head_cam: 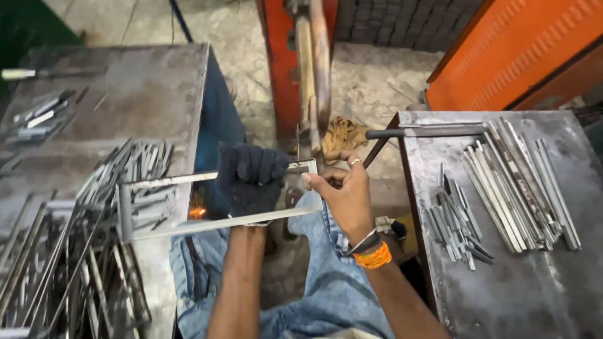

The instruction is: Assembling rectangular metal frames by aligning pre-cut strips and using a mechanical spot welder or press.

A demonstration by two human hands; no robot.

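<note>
A rectangular frame of flat steel strips (182, 228) lies across my lap, its left end reaching over the left table. My left hand (250, 179), in a dark knit glove, grips the frame across its middle. My right hand (342, 191) is bare, with a ring and an orange wristband, and pinches the frame's right end (312, 167). That end sits right under the vertical arm of an orange machine (308, 75). A small orange glow (198, 212) shows just below the frame's lower strip, beside the left table's edge.
The left steel table (144, 94) carries heaps of cut strips and finished frames (75, 251). The right steel table (502, 282) holds long strips (515, 182) and short pieces (455, 226). A dark lever bar (427, 132) reaches over it. A rag (342, 133) lies on the floor.
</note>
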